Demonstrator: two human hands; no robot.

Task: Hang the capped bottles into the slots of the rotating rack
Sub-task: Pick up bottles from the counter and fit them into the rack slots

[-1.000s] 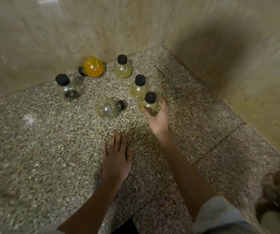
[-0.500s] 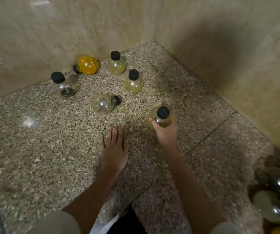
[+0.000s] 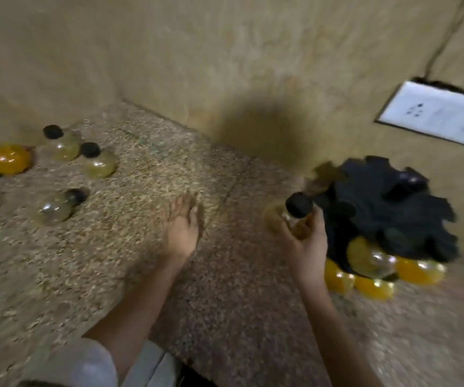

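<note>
My right hand (image 3: 306,247) grips a pale yellow round bottle with a black cap (image 3: 298,212), held just left of the black slotted rack (image 3: 393,208). Several orange and yellowish bottles (image 3: 370,261) hang under the rack's near rim. My left hand (image 3: 182,227) lies flat on the speckled floor, fingers together, holding nothing. At the far left, loose bottles rest on the floor: an orange one on its side (image 3: 6,159), two upright yellowish ones (image 3: 66,146) (image 3: 99,163), and a clear one lying down (image 3: 53,209).
Beige stone walls meet in a corner behind the bottles. A white socket plate (image 3: 434,114) with a cable above it sits on the right wall over the rack. The picture is motion-blurred.
My right hand lifted the yellowish bottle off the floor and carried it right, up to the rack. The view swung right, bringing the rack into sight. My left hand stayed planted.
</note>
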